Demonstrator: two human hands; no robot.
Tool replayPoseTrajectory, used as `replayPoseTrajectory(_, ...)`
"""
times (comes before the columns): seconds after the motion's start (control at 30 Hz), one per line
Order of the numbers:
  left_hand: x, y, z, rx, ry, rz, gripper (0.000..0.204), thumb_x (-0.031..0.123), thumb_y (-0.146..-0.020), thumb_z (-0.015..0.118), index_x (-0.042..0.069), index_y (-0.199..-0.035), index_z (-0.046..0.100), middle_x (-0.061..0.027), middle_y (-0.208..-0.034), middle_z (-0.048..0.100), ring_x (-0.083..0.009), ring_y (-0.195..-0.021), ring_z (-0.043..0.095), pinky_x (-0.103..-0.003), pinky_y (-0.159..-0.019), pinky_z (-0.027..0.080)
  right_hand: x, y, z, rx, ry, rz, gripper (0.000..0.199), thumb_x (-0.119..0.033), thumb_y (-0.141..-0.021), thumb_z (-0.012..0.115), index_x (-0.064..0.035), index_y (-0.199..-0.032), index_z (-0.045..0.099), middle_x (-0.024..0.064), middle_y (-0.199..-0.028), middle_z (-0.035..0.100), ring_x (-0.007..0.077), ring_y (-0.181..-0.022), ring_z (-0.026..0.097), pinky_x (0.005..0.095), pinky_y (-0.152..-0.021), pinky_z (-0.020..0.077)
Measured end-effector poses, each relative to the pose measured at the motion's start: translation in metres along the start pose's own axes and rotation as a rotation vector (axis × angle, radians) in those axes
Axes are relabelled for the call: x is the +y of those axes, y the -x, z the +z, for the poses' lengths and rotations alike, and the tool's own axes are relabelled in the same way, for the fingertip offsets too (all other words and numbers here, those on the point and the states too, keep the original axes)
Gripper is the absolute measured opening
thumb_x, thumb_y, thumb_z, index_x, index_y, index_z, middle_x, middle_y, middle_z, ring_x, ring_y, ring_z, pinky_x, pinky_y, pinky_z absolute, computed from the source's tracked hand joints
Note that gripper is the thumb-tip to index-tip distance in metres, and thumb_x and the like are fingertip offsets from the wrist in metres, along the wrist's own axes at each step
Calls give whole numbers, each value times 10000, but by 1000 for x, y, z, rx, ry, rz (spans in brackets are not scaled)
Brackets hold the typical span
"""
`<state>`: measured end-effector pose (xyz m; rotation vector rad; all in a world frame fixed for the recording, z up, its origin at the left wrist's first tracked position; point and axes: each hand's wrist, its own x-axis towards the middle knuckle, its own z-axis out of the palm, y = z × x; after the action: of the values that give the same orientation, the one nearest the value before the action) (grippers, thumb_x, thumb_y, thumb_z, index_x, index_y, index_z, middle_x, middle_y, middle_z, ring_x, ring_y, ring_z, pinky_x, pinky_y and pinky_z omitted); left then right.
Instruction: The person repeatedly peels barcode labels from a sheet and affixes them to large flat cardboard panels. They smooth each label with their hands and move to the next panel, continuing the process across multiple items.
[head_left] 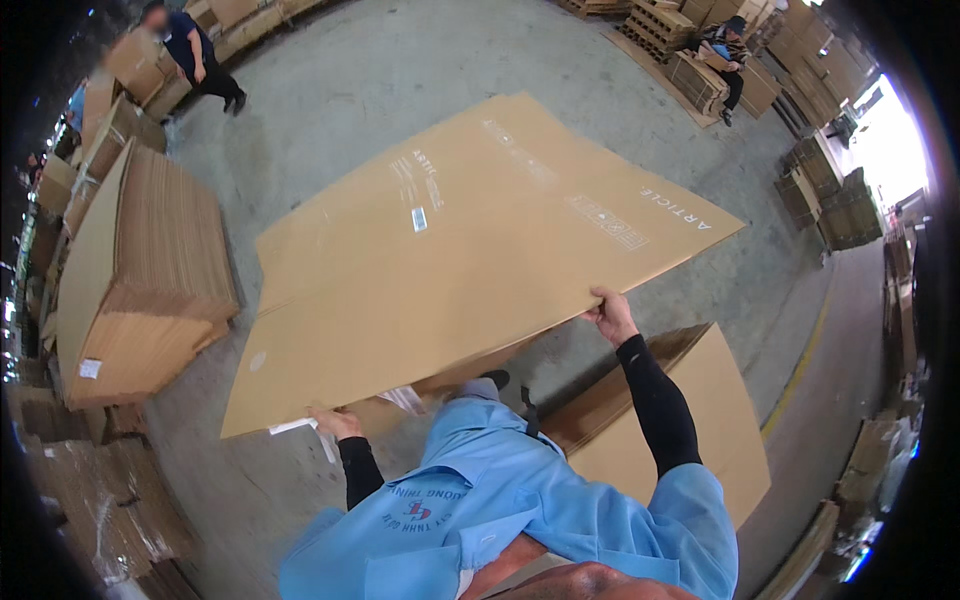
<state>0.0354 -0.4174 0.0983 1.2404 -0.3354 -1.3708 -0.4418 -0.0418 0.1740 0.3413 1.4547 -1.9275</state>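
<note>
A large flat sheet of brown cardboard [360,290] with white print and a small label stretches out in front of me, lifted off the floor and slanting. My left hand [338,424] is closed on its near edge at the lower left, beside a white strip [293,426]. Farther right along the same edge, my right hand [613,316] grips the sheet with the thumb on top; its other fingers are mostly hidden underneath. Part of another brown cardboard piece [450,375] shows below the sheet, near my legs.
To my left stands a tall stack of cardboard sheets [150,270]. An upright cardboard piece [690,420] is close by my right arm. One person [200,55] walks at the far left; another person [725,60] sits at the far right near wooden pallets [655,30].
</note>
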Motion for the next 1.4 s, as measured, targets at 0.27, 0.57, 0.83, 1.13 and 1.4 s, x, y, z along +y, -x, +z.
replayPoseTrajectory(0.27,12,-57,-23,454,-276,287,562,458,-1037,449,-81,-1184,508,-170,-1115,643,-315,-886,654,-442,-699,566,-35,-114,-20,405,138,-29,313,-124,-908,648,21,-1172,565,123,-1052,660,268,-805,679,388,-540,560)
replayPoseTrajectory(0.57,233,-28,-120,851,-984,732,766,456,-1049,427,-296,-940,531,-410,-1001,634,-503,-769,610,-580,-775,460,30,-177,-46,562,-283,-80,100,4,-854,597,-43,-907,526,59,-731,575,222,-561,565,392,-452,409)
replayPoseTrajectory(0.83,246,-54,10,242,-1028,1002,556,385,-1063,469,-155,-1094,597,-230,-1062,649,-317,-868,588,-461,-762,475,146,-97,-62,597,-411,57,206,-23,-849,589,-124,-752,437,13,-668,466,150,-506,449,325,-443,315)
replayPoseTrajectory(1.13,-21,133,229,-1033,-633,378,568,333,-1054,538,-113,-1391,439,-183,-1399,524,-265,-1249,509,-401,-1078,388,156,78,-155,764,-372,-89,377,-135,-929,636,-76,-1286,530,65,-991,624,208,-854,595,383,-641,473)
replayPoseTrajectory(1.4,-79,364,230,-2184,-705,-332,415,268,-1011,631,-27,-1297,574,-84,-1204,655,-157,-1099,588,-326,-945,473,103,278,-95,537,-250,-501,568,-423,-1034,518,-2,-1414,491,147,-1382,571,235,-1270,541,393,-1041,421)
